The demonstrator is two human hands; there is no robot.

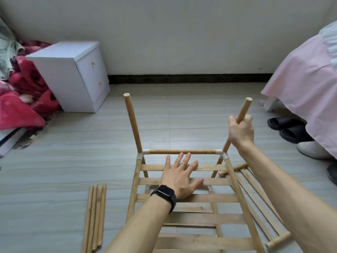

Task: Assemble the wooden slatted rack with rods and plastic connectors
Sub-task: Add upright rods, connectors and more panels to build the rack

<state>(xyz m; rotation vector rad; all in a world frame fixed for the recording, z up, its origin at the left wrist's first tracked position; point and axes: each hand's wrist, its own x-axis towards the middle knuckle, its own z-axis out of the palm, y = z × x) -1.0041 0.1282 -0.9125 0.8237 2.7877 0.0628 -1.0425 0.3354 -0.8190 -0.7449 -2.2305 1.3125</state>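
Left hand [179,177] flat, fingers spread, on rack [218,198]; right hand [240,130] grips upright rod [245,106]. Spare rods [94,216] lower left, slippers [288,125] right.

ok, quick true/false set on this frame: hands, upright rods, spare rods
1. The right hand grips the right upright rod. True.
2. A bundle of loose rods lies on the floor, left of the slats. True.
3. The left hand holds one of the loose rods. False: it lies flat on the slats, fingers spread, holding nothing.
4. The left upright rod lies flat on the floor. False: it stands in the white plastic connector at the frame's far left corner.
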